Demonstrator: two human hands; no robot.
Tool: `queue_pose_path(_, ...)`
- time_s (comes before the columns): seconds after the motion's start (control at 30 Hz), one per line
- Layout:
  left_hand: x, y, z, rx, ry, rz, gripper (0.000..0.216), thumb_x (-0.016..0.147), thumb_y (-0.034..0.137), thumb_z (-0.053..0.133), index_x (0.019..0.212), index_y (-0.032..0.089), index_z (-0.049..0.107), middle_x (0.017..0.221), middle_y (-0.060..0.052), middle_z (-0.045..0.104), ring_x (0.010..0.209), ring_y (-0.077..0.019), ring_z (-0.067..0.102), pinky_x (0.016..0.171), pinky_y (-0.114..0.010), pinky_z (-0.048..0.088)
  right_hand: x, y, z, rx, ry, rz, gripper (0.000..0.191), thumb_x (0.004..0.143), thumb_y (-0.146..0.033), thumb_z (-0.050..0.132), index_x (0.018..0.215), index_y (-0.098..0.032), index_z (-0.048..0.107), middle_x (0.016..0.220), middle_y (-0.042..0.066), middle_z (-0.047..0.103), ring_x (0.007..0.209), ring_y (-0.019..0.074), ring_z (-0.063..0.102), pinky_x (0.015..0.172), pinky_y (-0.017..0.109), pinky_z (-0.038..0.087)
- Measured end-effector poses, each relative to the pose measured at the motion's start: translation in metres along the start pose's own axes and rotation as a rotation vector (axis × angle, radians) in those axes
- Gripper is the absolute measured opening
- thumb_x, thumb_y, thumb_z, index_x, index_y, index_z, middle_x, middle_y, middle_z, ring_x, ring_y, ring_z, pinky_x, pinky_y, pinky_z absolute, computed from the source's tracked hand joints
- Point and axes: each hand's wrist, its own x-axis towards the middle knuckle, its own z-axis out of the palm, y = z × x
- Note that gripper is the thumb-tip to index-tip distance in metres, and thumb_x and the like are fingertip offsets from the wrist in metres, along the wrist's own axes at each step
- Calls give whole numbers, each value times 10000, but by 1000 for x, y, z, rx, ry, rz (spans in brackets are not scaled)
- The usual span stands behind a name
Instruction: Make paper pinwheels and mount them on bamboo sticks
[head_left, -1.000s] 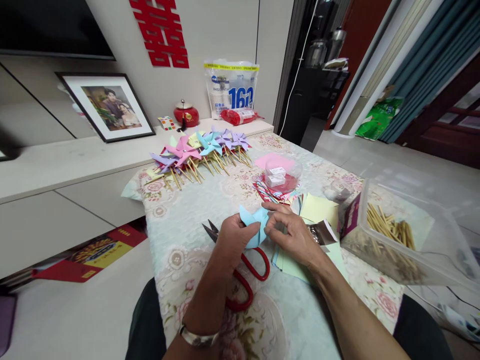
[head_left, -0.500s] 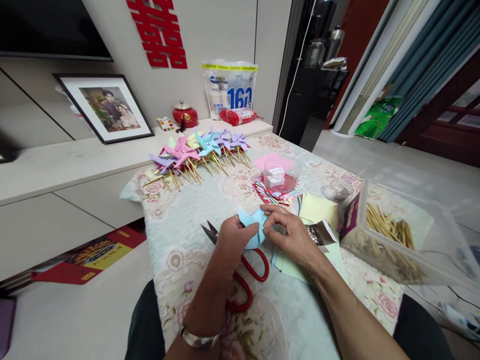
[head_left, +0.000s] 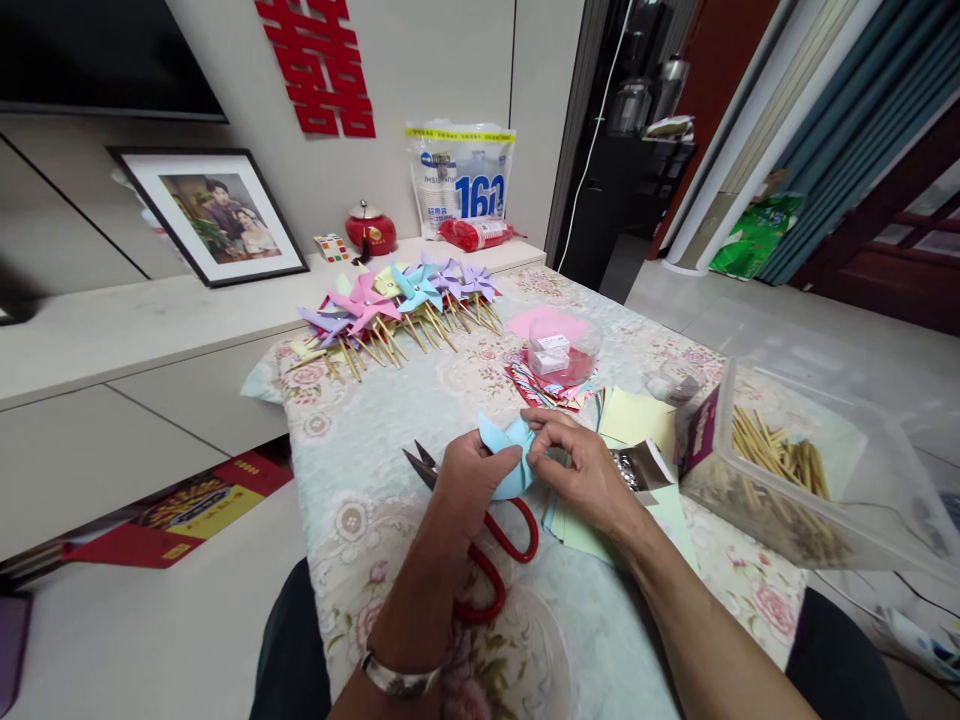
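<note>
Between my hands is a light-blue paper pinwheel [head_left: 511, 437] with its blades folded inward. My left hand [head_left: 472, 475] grips its left side, thumb across the paper. The right hand [head_left: 574, 460] pinches at its right side near the centre; whether something small sits between those fingertips is hidden. Under my left hand and forearm lie scissors with red handles [head_left: 531, 535], their dark blades apart and pointing to the upper left. Beside my right wrist, a small opened box of shiny metal pieces [head_left: 630, 470] rests on a stack of pale green and yellow paper sheets [head_left: 637, 413].
Finished pinwheels on sticks [head_left: 416, 290] lie along the table's far left. A round clear plastic container [head_left: 581, 345] stands on coloured paper at the back. On the right, a clear bin [head_left: 885, 500] holds many sticks [head_left: 780, 455]. A floral cloth [head_left: 352, 440] covers the table.
Almost nothing differs. The blue pinwheel and both hands have shifted very slightly to the right, with the same grip.
</note>
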Motion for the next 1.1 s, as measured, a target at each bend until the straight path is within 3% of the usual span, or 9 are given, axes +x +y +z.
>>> queue_pose_path(0.53, -1, -1, 1, 86, 26, 7, 218, 615, 266, 752, 753, 110, 688, 594, 15, 614, 504, -110, 478, 492, -228, 397, 1, 0, 2, -93, 5, -48, 133, 714, -110, 532, 650, -226, 547, 1168, 136, 680, 1175, 276, 617, 926, 393, 486)
queue_pose_path(0.67, 1, -3, 0, 111, 12, 15, 256, 620, 284, 750, 794, 103, 701, 627, 2, 636, 525, -118, 498, 512, -233, 412, 1, -1, 1, -112, 2, -40, 123, 725, -117, 533, 663, -219, 560, 1176, 162, 678, 1193, 275, 608, 933, 396, 474)
queue_pose_path(0.83, 1, -1, 1, 122, 15, 1, 215, 600, 285, 743, 712, 121, 661, 567, 26, 589, 495, -101, 453, 479, -221, 375, 1, 2, 2, -99, -13, -36, 98, 714, -129, 529, 659, -203, 563, 1187, 186, 672, 1196, 281, 604, 925, 397, 469)
queue_pose_path(1.1, -1, 5, 2, 53, 44, 7, 186, 593, 257, 745, 696, 123, 667, 577, 21, 608, 493, -93, 453, 474, -212, 382, 1, 2, -5, -1, 28, 14, 62, 786, -211, 615, 753, -182, 659, 1201, 151, 671, 1167, 278, 606, 948, 412, 449)
